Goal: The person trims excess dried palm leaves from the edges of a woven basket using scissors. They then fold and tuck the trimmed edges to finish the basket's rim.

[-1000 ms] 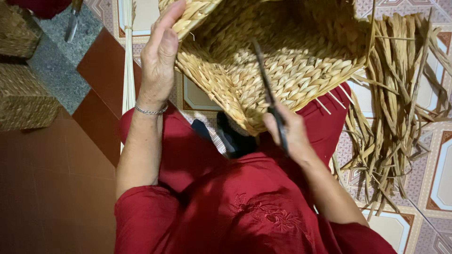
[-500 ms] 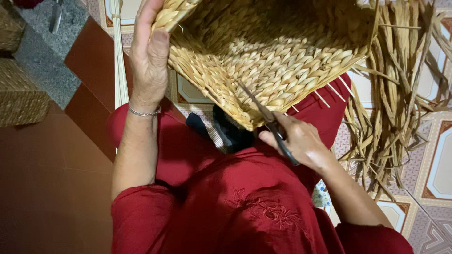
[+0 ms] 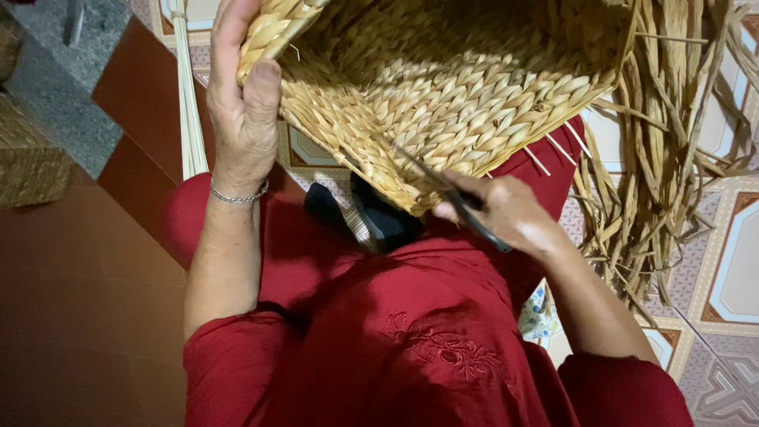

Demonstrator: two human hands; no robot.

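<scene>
A big woven basket [image 3: 451,95] made of yellow straw sits tipped on the person's lap, its bottom facing the camera. The left hand [image 3: 241,103] is closed around the basket's left edge, with the thumb pressed flat on the weave. The right hand [image 3: 506,213] is closed around a pair of dark scissors [image 3: 447,194]. The thin blades point up and left and touch the basket's lower edge, where short straw ends [image 3: 553,150] stick out. A silver bracelet [image 3: 237,195] sits on the left wrist. A heap of loose dry straw strips [image 3: 664,158] lies on the tiled floor [image 3: 735,269], just beside the basket's right edge. Pale thin sticks [image 3: 188,119] lie left of the hand. Another woven basket [image 3: 32,162] sits far left, well apart, with bare floor in between.
</scene>
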